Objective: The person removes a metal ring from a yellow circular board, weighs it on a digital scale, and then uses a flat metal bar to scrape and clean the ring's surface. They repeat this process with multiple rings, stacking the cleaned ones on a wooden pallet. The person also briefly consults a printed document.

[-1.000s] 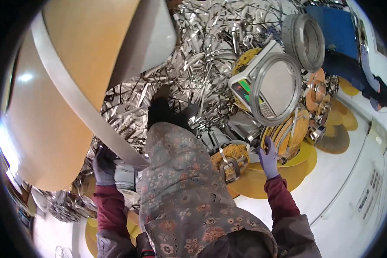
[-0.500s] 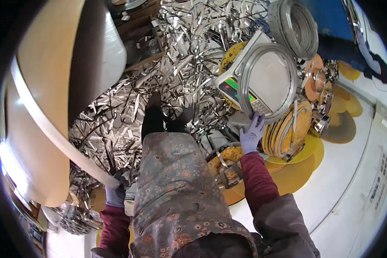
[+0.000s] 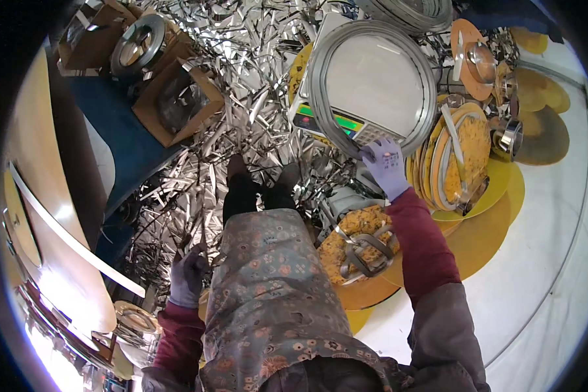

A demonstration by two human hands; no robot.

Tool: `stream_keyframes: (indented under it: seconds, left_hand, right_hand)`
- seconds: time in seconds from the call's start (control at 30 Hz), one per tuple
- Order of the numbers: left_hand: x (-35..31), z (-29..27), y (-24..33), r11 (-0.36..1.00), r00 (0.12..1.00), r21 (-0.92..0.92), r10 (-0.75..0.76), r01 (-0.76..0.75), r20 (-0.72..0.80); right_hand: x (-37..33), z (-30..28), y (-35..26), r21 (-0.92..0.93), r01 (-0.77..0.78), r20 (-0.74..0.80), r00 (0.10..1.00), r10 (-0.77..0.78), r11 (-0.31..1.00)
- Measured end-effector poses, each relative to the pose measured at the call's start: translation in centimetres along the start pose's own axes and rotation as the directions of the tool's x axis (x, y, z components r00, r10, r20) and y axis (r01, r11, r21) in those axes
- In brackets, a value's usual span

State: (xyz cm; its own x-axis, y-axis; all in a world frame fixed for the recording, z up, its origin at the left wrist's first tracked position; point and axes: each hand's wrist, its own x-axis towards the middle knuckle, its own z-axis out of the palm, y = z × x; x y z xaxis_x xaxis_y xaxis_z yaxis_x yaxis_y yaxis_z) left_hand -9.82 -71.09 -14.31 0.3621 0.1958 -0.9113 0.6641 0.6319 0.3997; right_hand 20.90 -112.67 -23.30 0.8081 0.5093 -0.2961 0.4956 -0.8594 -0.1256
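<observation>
My right hand [image 3: 384,163], in a purple glove with a dark red sleeve, reaches forward with its fingers spread. The fingertips rest on the keypad of a grey weighing scale [image 3: 333,124] that has a lit green display. A large coil of silver metal strip [image 3: 371,81] lies on the scale's pan. My left hand [image 3: 188,277], also gloved, hangs low beside my patterned apron, just over the loose metal strips [image 3: 242,59] on the floor. Its fingers are curled, and I cannot make out whether they hold anything.
Shiny strip offcuts cover the floor ahead. Open cardboard boxes [image 3: 176,104] with coils sit on a blue mat [image 3: 121,137] at upper left. Yellow discs with coils [image 3: 464,157] stand to the right, with another disc [image 3: 359,251] by my feet. A big tan round board [image 3: 46,215] leans at the left.
My right hand rose from the yellow discs to the scale's keypad. My left hand dropped away from the tan board's edge to my side. The view swung towards the scale.
</observation>
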Motion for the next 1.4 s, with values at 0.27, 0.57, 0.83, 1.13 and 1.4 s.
stream_keyframes:
  seconds: [0.27,0.57,0.83,1.13,1.4]
  left_hand:
    - [-1.3,7.8,1.7,0.993,0.994,0.061,-0.102,0.099,0.046]
    - [-3.8,17.7,4.5,0.943,0.851,0.188,-0.328,0.274,0.409]
    - [-3.5,18.0,4.7,0.958,0.759,0.126,-0.282,0.259,0.586]
    - [2.0,15.9,2.4,0.989,0.928,-0.048,-0.111,0.137,0.355]
    - [10.3,13.0,3.1,0.786,0.982,0.595,0.186,-0.167,0.030]
  right_hand:
    - [0.3,-4.1,1.0,0.174,0.108,-0.083,0.992,-0.095,0.979]
    - [1.4,-13.3,2.4,0.734,-0.337,0.253,0.941,0.224,0.589]
    - [1.9,-15.9,0.1,0.435,-0.002,0.064,0.997,-0.029,0.901]
    - [0.3,-9.2,0.9,0.348,-0.074,0.025,0.997,0.069,0.935]
    - [-2.3,-2.1,0.0,0.517,-0.118,-0.092,0.977,0.192,0.848]
